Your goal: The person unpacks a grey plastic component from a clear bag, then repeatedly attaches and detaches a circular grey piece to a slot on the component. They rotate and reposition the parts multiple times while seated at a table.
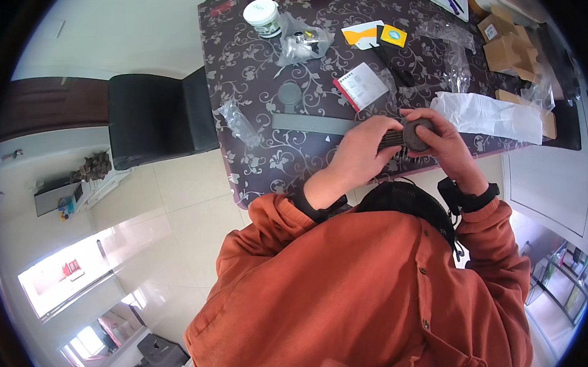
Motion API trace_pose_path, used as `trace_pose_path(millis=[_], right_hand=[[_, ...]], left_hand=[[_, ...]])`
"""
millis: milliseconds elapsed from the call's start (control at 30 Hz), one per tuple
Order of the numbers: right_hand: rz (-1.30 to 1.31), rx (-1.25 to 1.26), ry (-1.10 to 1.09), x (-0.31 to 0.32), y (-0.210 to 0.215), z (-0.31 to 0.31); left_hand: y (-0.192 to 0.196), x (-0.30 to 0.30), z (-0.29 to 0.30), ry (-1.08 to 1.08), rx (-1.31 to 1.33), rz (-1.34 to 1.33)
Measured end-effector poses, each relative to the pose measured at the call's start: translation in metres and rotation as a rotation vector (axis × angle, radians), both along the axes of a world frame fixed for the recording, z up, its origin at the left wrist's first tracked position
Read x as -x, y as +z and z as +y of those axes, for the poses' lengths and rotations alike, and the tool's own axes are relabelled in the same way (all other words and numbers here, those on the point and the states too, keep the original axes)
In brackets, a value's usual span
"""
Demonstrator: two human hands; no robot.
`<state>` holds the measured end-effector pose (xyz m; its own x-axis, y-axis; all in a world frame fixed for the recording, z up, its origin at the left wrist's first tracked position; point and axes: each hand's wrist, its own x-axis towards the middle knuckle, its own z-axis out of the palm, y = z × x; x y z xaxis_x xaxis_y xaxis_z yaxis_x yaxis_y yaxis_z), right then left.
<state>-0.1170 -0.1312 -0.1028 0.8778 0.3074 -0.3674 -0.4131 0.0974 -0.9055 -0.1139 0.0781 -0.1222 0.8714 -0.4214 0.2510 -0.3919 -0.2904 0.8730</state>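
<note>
Both my hands hold one small dark object over the near edge of the patterned table point(266, 152). My left hand point(359, 153) grips its ribbed dark bar-like part point(391, 139). My right hand point(441, 139) wraps a round dark grey disc-shaped part point(416, 134) at the bar's right end. A flat grey strip point(311, 123) lies on the table just left of my left hand, with a round dark cap point(290, 94) behind it.
A white lidded jar point(262, 17), a clear bag of small parts point(303, 42), cards point(366, 33), a red-edged booklet point(361, 85), white plastic wrap point(486, 115) and cardboard boxes point(509, 46) lie on the table. A black chair point(154, 118) stands at the left.
</note>
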Motion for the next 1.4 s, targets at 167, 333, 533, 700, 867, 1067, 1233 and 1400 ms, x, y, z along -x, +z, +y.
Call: trace_pose_path(millis=[167, 333, 533, 700, 867, 1067, 1233, 1400], right_hand=[[0.014, -0.071, -0.036, 0.011, -0.005, 0.006], [0.115, -0.112, -0.106, 0.014, 0.001, 0.007], [0.195, -0.18, -0.095, 0.019, -0.008, -0.002], [0.301, -0.258, -0.124, 0.025, -0.011, -0.011], [0.232, -0.108, -0.081, 0.035, -0.015, -0.016], [0.235, -0.168, -0.054, 0.039, -0.031, -0.03], [0.295, -0.371, -0.081, 0.042, -0.042, -0.041], [0.354, -0.422, 0.006, 0.046, -0.048, -0.046]], left_hand=[[-0.009, 0.0, 0.007, 0.07, 0.032, 0.058], [-0.008, -0.006, 0.012, 0.075, 0.037, 0.01], [-0.012, -0.014, 0.009, -0.027, 0.141, 0.063], [-0.009, -0.016, -0.003, 0.002, 0.145, 0.261], [-0.012, -0.023, -0.011, 0.019, 0.231, 0.537], [-0.021, -0.032, -0.016, -0.065, 0.373, 0.832], [-0.023, -0.021, -0.033, -0.282, 0.4, 0.777], [-0.037, -0.018, -0.056, -0.359, 0.416, 0.773]])
